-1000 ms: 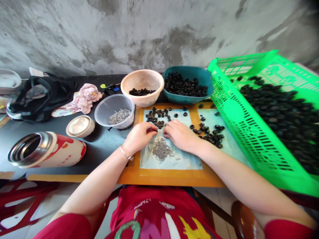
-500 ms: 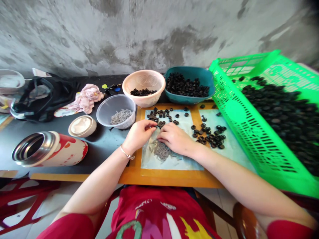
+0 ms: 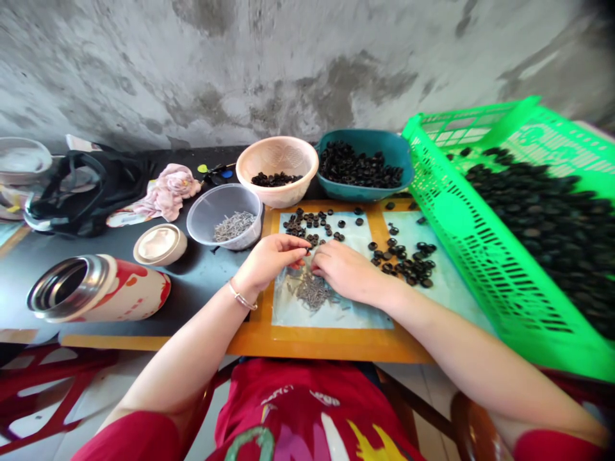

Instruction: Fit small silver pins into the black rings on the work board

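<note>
My left hand (image 3: pixel 276 259) pinches a small dark piece between thumb and forefinger, just above the light-blue sheet (image 3: pixel 355 315). Close beside it on the right, my right hand (image 3: pixel 343 269) has its fingers curled over the upper edge of a pile of thin metal pins (image 3: pixel 314 291); what its fingertips hold is too small to name. Small black round parts (image 3: pixel 312 219) lie beyond both hands, and another loose group of black parts (image 3: pixel 413 262) lies right of my right hand.
Behind the sheet stand a clear bowl of pins (image 3: pixel 225 218), a pink bowl (image 3: pixel 277 169) and a teal bowl (image 3: pixel 365 163) with black parts. A green crate (image 3: pixel 480 243) fills the right. An open flask (image 3: pixel 98 288), a white lid (image 3: pixel 160 244) and a pink cloth (image 3: pixel 168 192) are left.
My left hand has shifted slightly right, its dark piece now showing at the fingertips. My right hand's fingers have drawn in and moved slightly right.
</note>
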